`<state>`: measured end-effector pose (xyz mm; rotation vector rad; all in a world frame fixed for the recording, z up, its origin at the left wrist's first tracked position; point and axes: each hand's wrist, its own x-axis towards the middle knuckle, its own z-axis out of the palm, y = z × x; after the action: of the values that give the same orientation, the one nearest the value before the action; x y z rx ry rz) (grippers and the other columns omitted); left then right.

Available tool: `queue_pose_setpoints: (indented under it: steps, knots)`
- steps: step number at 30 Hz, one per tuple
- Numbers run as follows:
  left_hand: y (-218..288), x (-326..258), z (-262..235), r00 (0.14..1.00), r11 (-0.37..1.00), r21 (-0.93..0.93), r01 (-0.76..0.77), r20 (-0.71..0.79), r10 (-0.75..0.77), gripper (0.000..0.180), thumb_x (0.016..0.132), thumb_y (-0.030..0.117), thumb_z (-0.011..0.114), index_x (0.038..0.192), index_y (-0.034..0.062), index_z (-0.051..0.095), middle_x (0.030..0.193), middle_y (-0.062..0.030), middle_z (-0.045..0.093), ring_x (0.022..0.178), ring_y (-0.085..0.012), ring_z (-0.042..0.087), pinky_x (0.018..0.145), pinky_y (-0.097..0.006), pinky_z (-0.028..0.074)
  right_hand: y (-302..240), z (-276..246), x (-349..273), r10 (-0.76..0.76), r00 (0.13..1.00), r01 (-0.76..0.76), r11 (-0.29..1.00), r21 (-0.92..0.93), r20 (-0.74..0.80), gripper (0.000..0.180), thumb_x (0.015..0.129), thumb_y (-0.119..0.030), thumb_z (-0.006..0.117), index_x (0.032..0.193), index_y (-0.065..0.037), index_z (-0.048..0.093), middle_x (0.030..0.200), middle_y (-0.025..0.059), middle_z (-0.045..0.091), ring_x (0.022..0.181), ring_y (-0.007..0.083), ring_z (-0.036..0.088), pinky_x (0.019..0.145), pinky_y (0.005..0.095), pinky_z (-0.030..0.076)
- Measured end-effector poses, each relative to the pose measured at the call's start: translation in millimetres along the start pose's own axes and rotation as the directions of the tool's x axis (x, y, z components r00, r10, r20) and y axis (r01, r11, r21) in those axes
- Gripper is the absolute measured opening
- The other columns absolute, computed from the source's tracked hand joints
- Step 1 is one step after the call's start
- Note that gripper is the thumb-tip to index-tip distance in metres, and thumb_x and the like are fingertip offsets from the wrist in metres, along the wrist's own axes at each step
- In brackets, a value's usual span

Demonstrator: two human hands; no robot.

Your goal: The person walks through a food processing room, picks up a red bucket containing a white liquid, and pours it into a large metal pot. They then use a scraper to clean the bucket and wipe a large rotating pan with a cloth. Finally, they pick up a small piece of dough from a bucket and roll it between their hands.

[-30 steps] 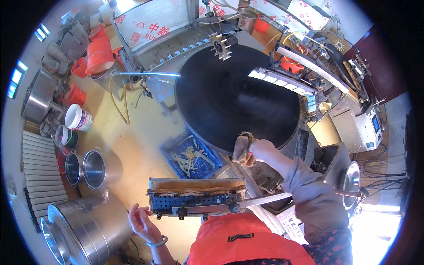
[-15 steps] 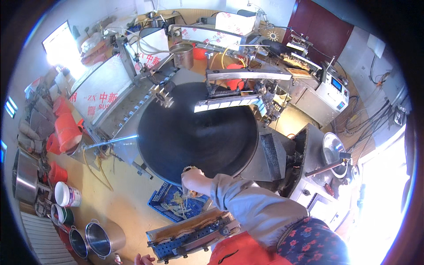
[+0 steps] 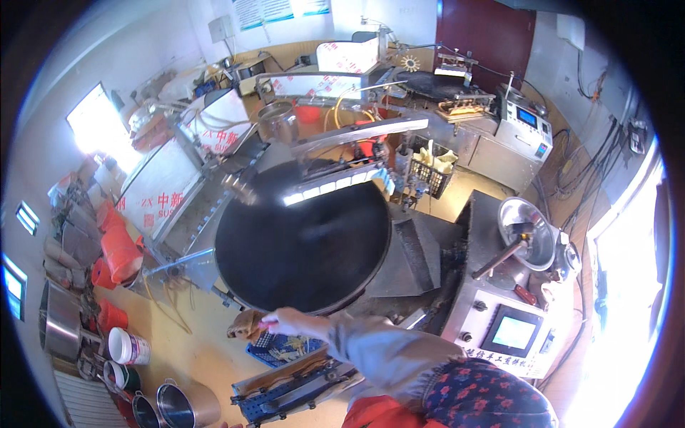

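Observation:
From the lower right my right arm, in a grey-blue sleeve with a dark floral oversleeve, reaches across to the near rim of a large round black griddle (image 3: 300,250). My right hand (image 3: 285,322) is closed on a crumpled brown piece (image 3: 246,324); whether it is cloth or flatbread I cannot tell. Something small and pink shows at the fingers. The brown piece hangs just off the griddle's near left edge, above a blue plastic basket (image 3: 260,355) with pale scraps in it. Only fingertips of my left hand (image 3: 232,425) show at the bottom edge.
A long metal attachment (image 3: 292,392) lies in front of me. Over the griddle's far side spans a scraper bar (image 3: 332,184). At right stand a control panel (image 3: 510,332) and a steel bowl (image 3: 528,232). Steel pots (image 3: 187,405) and buckets (image 3: 130,347) line the left floor.
My right hand has moved left and off the griddle's near rim, with the brown piece now plainly showing. My left hand has sunk mostly out of view. The whole view has shifted.

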<state>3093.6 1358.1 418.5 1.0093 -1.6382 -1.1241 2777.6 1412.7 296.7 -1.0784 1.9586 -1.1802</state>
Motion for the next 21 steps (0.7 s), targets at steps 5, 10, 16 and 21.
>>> queue_pose_setpoints:
  steps: [5, 10, 16, 21]
  knots:
    - [23, -58, 12, 0.983, 0.995, -0.049, -0.084, 0.158, 0.091, 0.030, 0.090, 0.011, 0.057, 0.117, -0.0012, 0.054, 0.084, -0.0120, 0.062, 0.072, -0.0169, 0.058, 0.069, -0.030, 0.051, -16, -23, -201, 0.025, 0.995, -0.009, 0.987, 0.158, -0.099, 0.043, 0.088, -0.015, 0.060, 0.131, -0.014, 0.051, 0.105, 0.0151, 0.066, 0.093, 0.0232, 0.065, 0.080, 0.0331, 0.048]
    - [46, -148, 58, 0.946, 0.981, -0.145, -0.132, 0.276, 0.168, 0.022, 0.091, 0.008, 0.048, 0.110, 0.0011, 0.056, 0.076, -0.0036, 0.055, 0.066, -0.0099, 0.049, 0.059, -0.022, 0.042, -29, -92, -471, 0.206, 0.929, -0.180, 0.977, 0.111, -0.307, 0.045, 0.086, -0.021, 0.063, 0.130, -0.016, 0.053, 0.109, 0.0145, 0.065, 0.091, 0.0225, 0.066, 0.081, 0.0316, 0.050]
    - [75, -257, 92, 0.824, 0.964, -0.265, -0.007, 0.545, 0.156, 0.020, 0.093, 0.005, 0.049, 0.111, -0.0010, 0.054, 0.080, -0.0065, 0.059, 0.067, -0.0100, 0.056, 0.061, -0.022, 0.047, -59, -159, -695, 0.442, 0.604, -0.296, 0.897, 0.328, -0.663, 0.043, 0.081, 0.003, 0.061, 0.123, -0.003, 0.058, 0.113, 0.0074, 0.064, 0.097, 0.0107, 0.059, 0.085, 0.0248, 0.047]
    - [77, -319, 84, 0.726, 0.975, -0.221, 0.025, 0.675, 0.135, 0.020, 0.092, 0.007, 0.051, 0.111, 0.0013, 0.056, 0.079, -0.0052, 0.060, 0.066, -0.0101, 0.058, 0.060, -0.023, 0.049, 17, -244, -706, 0.150, 0.408, -0.233, 0.971, 0.056, -0.901, 0.037, 0.085, 0.000, 0.056, 0.121, 0.004, 0.054, 0.114, 0.0104, 0.064, 0.103, 0.0152, 0.060, 0.088, 0.0260, 0.045]
